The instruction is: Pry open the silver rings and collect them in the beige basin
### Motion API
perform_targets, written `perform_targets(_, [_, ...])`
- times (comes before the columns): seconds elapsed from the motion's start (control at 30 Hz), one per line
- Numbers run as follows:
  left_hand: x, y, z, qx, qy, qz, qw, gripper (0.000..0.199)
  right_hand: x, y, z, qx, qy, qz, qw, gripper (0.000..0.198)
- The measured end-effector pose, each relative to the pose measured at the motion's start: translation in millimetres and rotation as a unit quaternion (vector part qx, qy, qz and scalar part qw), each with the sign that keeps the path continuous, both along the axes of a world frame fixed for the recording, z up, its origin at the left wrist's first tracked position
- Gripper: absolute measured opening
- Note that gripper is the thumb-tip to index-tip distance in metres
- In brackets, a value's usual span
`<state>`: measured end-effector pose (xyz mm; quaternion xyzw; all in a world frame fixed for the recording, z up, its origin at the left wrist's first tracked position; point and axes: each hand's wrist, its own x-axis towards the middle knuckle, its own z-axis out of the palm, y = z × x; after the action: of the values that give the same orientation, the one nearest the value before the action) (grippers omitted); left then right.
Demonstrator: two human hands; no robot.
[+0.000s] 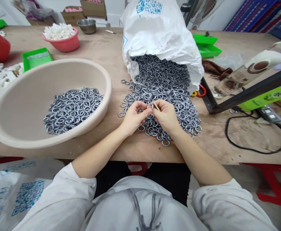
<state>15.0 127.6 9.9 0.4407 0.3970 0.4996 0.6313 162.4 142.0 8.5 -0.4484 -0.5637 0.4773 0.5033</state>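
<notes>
My left hand [133, 118] pinches a grey ring [152, 106] between thumb and fingers. Close against it, my right hand [168, 117] is closed on a thin pale stick [156, 106], its tip near the ring. Both hands are just above a loose pile of grey rings [187, 117] on the table. The pile spills out of the mouth of a white sack [159, 35] lying behind it. To the left stands a large beige basin [22, 85] with more grey rings [73, 110] heaped in its right side.
Behind the basin are a green tray [36, 58], a pink bowl [65, 44] of white pieces and a metal bowl [87, 26]. On the right, a black metal frame [251, 86], a bottle [246, 72], a power strip [269, 114] and a looped cable [258, 150] take up space.
</notes>
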Motion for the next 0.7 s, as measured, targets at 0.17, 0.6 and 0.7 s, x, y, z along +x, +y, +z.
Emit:
perform_targets(0.17, [-2, 0, 4.0, -0.046, -0.039, -0.038, 0.997, 0.042, -1, 0, -2, 0.057, -0.004, -0.014, 0.998, 0.016])
perform_targets(0.6, [-7, 1, 12.1, -0.141, -0.098, -0.114, 0.979, 0.033, 3, -8, 13, 0.044, 0.015, 0.036, 0.998, 0.018])
perform_targets(0.7, [-7, 3, 8.7, -0.098, -0.060, -0.077, 0.990, 0.035, 5, -4, 12, 0.046, -0.016, 0.000, 0.999, 0.018])
